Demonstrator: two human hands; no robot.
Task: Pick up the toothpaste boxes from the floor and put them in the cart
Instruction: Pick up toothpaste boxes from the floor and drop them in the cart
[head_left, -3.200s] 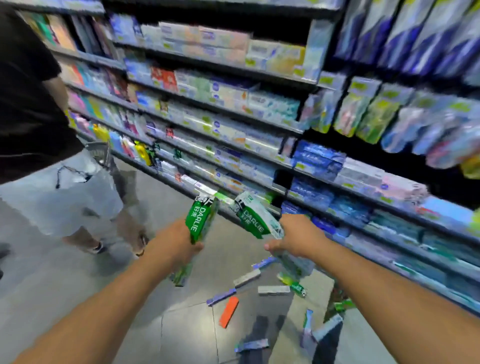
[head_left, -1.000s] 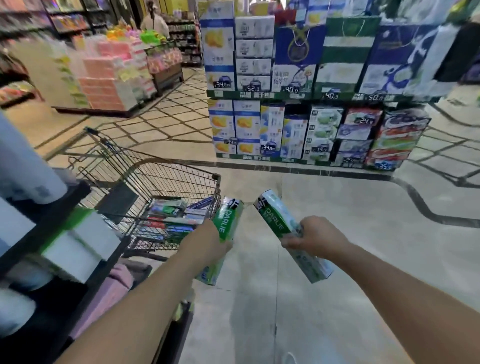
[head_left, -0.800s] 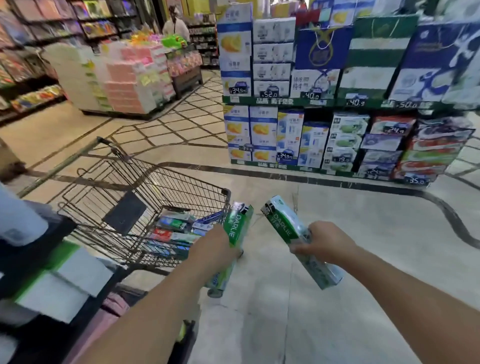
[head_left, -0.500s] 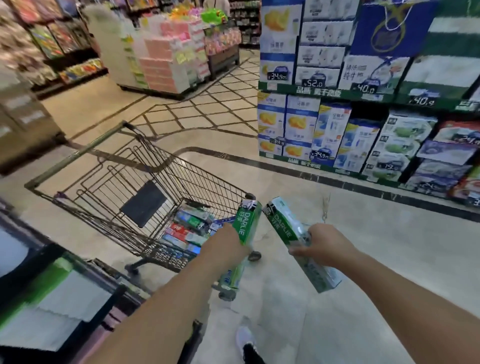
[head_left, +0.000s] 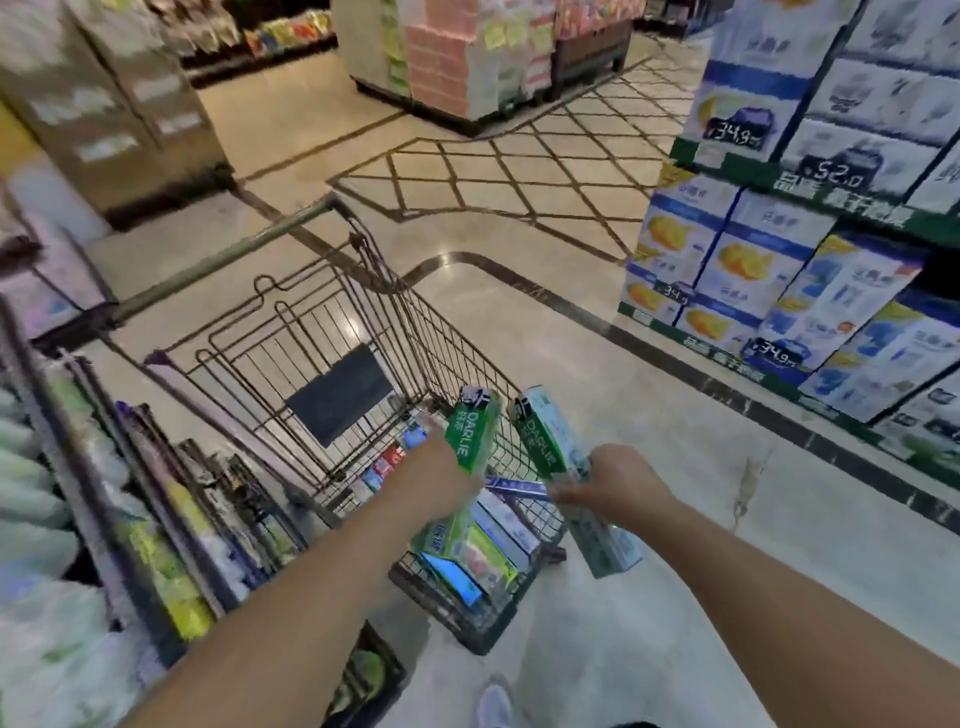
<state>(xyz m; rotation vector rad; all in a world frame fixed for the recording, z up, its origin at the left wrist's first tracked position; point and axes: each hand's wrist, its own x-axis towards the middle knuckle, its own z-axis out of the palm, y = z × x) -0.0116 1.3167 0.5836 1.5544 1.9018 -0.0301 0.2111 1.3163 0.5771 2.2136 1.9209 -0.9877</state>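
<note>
My left hand (head_left: 441, 475) grips a green DARLIE toothpaste box (head_left: 470, 434) upright over the near corner of the wire shopping cart (head_left: 332, 291). My right hand (head_left: 610, 480) grips a second green and white DARLIE box (head_left: 543, 441), tilted, just outside the cart's right rim. Several toothpaste boxes (head_left: 483, 551) in blue, green and red lie in the cart's basket below my hands.
A shelf end with packaged goods (head_left: 156, 519) stands close on my left. Stacked blue and white cartons (head_left: 779, 270) line a display on the right. A pink and white pallet stack (head_left: 467, 57) stands far ahead. My shoe (head_left: 496, 706) shows on the pale tiled floor.
I turned from the toothpaste shelves toward the cart and came up to it. Both hands still hold their boxes; the left one now hangs over the basket.
</note>
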